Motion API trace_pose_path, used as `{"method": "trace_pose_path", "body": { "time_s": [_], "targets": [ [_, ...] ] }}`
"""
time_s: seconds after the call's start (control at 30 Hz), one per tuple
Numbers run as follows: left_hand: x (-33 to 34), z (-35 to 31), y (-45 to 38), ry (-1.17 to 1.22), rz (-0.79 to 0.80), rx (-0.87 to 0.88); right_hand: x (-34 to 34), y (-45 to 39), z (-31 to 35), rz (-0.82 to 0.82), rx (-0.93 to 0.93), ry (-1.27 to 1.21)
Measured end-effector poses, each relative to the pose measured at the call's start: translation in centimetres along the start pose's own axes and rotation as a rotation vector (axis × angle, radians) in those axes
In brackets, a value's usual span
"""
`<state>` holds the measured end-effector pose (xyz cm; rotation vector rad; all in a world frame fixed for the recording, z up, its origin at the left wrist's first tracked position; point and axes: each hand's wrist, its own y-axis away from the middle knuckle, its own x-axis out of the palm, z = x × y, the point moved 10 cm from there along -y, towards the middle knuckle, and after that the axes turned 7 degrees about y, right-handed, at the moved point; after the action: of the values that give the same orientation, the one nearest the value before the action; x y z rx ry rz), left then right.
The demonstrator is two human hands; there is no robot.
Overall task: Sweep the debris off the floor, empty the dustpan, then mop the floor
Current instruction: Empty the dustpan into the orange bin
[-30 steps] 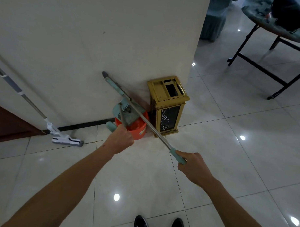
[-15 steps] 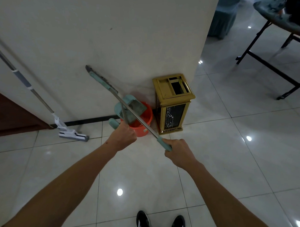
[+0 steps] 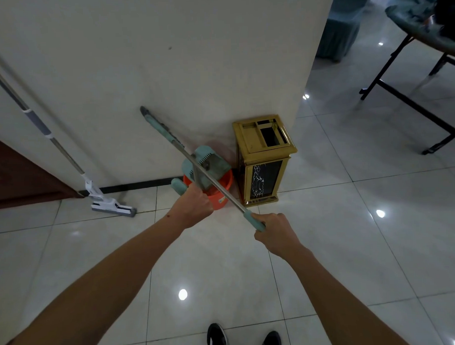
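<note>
Mid-frame, the left hand (image 3: 194, 205) gripped the dustpan (image 3: 208, 168) tipped over the orange bucket (image 3: 222, 190), the right hand (image 3: 272, 229) gripped the broom (image 3: 195, 163), and the mop (image 3: 111, 204) at left looked unused.

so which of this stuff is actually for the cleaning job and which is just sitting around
For the job: broom in right hand; dustpan in left hand, over orange bucket; mop against wall.

Just there: gold bin, folding table.
</note>
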<state>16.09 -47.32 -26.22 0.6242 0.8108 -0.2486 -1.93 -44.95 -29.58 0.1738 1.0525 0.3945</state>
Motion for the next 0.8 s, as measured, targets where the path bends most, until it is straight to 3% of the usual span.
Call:
{"method": "trace_pose_path", "body": {
  "time_s": [0.23,0.43,0.8],
  "targets": [
    [-4.5,0.2,1.3,0.275,-0.333,0.085,0.1,0.6,-0.8,-0.003,0.019,0.007],
    [-1.3,1.2,1.3,0.069,-0.065,-0.059,-0.8,2.0,-1.2,-0.032,0.015,-0.017],
    [-0.7,8.2,7.8,0.548,-0.181,-0.615,-3.1,4.8,-0.1,-0.071,-0.009,-0.067]
  ]
}}
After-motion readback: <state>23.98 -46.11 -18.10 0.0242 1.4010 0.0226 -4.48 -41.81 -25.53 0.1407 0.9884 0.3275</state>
